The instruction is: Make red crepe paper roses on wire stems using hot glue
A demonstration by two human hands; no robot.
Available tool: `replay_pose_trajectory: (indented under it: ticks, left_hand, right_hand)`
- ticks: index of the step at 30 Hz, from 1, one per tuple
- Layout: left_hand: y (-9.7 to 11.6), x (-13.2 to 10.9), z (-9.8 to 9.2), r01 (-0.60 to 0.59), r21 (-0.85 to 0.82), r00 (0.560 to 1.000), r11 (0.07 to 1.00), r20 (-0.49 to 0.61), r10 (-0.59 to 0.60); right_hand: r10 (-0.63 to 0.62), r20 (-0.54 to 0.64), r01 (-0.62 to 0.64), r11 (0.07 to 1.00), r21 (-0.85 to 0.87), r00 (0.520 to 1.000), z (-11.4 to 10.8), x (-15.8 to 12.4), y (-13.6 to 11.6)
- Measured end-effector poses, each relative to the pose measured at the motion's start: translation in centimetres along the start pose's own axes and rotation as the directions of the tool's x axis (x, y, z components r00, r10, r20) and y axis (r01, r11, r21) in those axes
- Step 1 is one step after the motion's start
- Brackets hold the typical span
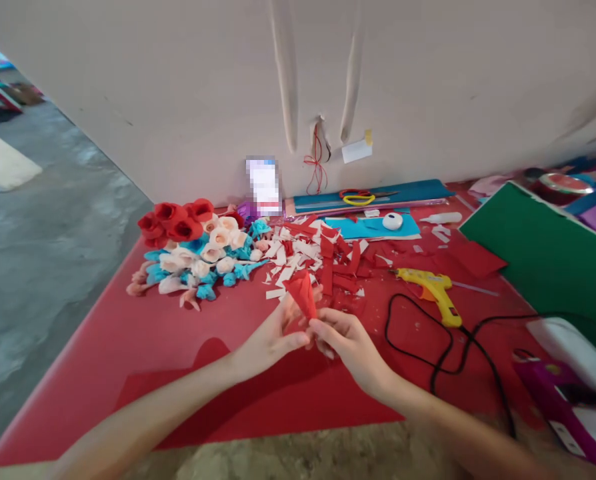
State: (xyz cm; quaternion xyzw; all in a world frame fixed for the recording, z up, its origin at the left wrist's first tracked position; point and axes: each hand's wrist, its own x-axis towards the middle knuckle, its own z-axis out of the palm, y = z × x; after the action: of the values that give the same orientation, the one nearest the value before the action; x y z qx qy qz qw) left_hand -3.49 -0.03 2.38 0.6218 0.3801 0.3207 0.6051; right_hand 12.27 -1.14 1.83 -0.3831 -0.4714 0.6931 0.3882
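- Red folded-paper cone (pixel 302 293): left of the yellow plastic glue gun (pixel 447 305), wide end up.
- Right hand (pixel 353 341): left of the glue gun, pinching the cone's narrow end — a close grip.
- Left hand (pixel 268 343): farther left, fingers behind the cone — cannot tell whether they press it.
- Red, white and blue paper flowers (pixel 212 252): farthest left of the glue gun.

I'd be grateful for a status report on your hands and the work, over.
Right hand pinching red paper cone at its narrow end. Left hand curled alongside, grip unclear. Paper scraps lie just beyond; glue gun off right.
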Motion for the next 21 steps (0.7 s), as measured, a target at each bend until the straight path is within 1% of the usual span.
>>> replay_pose_trajectory:
  ticks: [3, 6, 9, 11, 13, 15, 18, 21]
  left_hand:
    - [0.1, -1.4, 0.0, 0.042, 0.118, 0.998, 0.992, -0.059, -0.035]
    - [-0.2, -3.0, 0.3, 0.105, 0.245, 0.994, 0.964, -0.031, -0.1]
    - [-1.0, -4.4, 0.8, 0.172, 0.354, 0.985, 0.919, -0.05, -0.165]
    - [-1.7, -5.5, 1.1, 0.191, 0.408, 0.982, 0.893, -0.079, -0.174]
    - [-2.3, -6.5, 1.2, 0.177, 0.466, 0.984, 0.867, -0.093, -0.151]
    - [-2.8, -7.5, 0.9, 0.142, 0.532, 0.989, 0.835, -0.101, -0.104]
    - [-3.6, -8.5, 0.1, 0.089, 0.62, 0.991, 0.78, -0.13, -0.01]
    - [-4.5, -8.8, -1.1, 0.068, 0.688, 0.98, 0.723, -0.184, 0.082]
  right_hand:
    - [-0.004, 0.034, 0.003, 0.999, 0.033, 0.999, -0.5, -0.2, -1.1]
    - [-0.004, 0.07, -0.001, 0.998, 0.066, 0.998, -0.9, -0.2, -1.5]
    - [-0.009, 0.085, 0.001, 0.995, 0.096, 0.996, -1.3, -0.1, -1.4]
    - [-0.013, 0.092, 0.003, 0.994, 0.109, 0.996, -1.5, -0.1, -1.2]
    - [-0.009, 0.108, -0.003, 0.994, 0.11, 0.994, -1.6, -0.3, -1.0]
    - [0.004, 0.128, -0.017, 0.995, 0.097, 0.992, -1.7, -0.5, -0.7]
    - [0.028, 0.145, -0.038, 0.997, 0.068, 0.989, -2.0, -0.7, -0.5]
    - [0.047, 0.157, -0.055, 0.997, 0.046, 0.986, -2.2, -0.7, -0.5]
